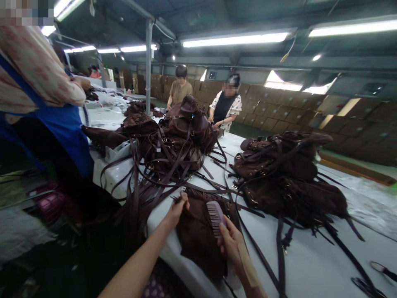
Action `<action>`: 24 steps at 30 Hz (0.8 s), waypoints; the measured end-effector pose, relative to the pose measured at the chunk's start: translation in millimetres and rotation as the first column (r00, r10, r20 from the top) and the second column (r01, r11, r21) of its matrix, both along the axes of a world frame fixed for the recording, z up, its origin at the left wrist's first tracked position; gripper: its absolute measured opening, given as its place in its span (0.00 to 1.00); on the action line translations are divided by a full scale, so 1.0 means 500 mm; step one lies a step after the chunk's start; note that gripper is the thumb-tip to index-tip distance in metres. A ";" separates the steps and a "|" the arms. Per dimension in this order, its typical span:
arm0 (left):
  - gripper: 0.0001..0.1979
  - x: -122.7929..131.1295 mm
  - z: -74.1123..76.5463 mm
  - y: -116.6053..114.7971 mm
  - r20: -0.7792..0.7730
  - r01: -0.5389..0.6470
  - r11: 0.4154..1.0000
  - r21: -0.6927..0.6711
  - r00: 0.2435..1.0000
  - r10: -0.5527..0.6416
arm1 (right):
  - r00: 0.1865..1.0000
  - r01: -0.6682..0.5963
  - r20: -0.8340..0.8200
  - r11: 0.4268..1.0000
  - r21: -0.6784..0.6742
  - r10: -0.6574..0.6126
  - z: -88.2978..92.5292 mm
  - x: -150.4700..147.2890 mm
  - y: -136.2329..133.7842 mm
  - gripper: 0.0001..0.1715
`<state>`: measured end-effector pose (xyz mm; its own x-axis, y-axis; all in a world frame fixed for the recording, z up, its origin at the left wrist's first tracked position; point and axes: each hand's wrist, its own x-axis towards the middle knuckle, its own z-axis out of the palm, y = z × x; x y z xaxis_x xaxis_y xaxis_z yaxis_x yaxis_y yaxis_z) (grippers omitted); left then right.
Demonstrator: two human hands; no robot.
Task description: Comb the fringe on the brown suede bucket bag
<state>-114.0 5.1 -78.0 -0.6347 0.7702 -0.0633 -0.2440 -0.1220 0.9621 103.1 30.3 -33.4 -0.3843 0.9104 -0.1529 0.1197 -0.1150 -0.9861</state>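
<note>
My right hand (231, 240) is wrapped round the handle of a pale lilac brush (217, 217), its bristles facing left over a dark brown bag (198, 236). The bag has a soft, suede-like surface and lies at the table's near edge in front of me. At its upper left, my left hand (179, 207) is closed, with thin dark ends poking out of the fingers; I cannot tell what they belong to. Long brown straps (257, 252) trail over the table to the right of the bag.
A tall heap of brown bags (176, 140) stands ahead, another pile (285, 178) to the right on the white table (335, 265). A round-headed black-handled object (378, 267) lies at far right. One person in a blue apron (68, 136) stands left; two people work across the table.
</note>
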 end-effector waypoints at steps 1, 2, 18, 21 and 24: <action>0.26 -0.029 0.000 -0.014 0.025 -0.072 0.997 -0.007 0.997 0.073 | 1.000 0.029 0.006 1.000 -0.009 -0.029 -0.015 0.011 0.003 0.51; 0.27 -0.058 -0.001 -0.033 0.031 -0.148 0.989 -0.021 0.988 0.148 | 0.999 0.046 0.004 0.999 -0.025 -0.046 -0.029 0.018 0.001 0.50; 0.18 0.112 -0.020 -0.248 -0.526 -0.085 0.897 -0.433 0.832 -0.175 | 0.997 0.023 -0.069 0.990 -0.141 -0.033 -0.087 0.000 -0.079 0.60; 0.18 0.124 -0.022 -0.254 -0.486 -0.053 0.888 -0.457 0.851 -0.199 | 0.996 0.016 -0.085 0.990 -0.143 -0.029 -0.082 0.001 -0.080 0.54; 0.15 0.138 -0.031 -0.257 -0.457 -0.043 0.883 -0.468 0.866 -0.200 | 0.993 0.042 -0.099 0.987 -0.156 -0.058 -0.082 0.001 -0.079 0.52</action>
<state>-45.2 -123.4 -93.6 -0.6144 0.7802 -0.1179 0.2724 0.3500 0.8963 103.6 -9.3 -74.3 -0.3602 0.8976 -0.2542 0.0090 -0.2691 -0.9631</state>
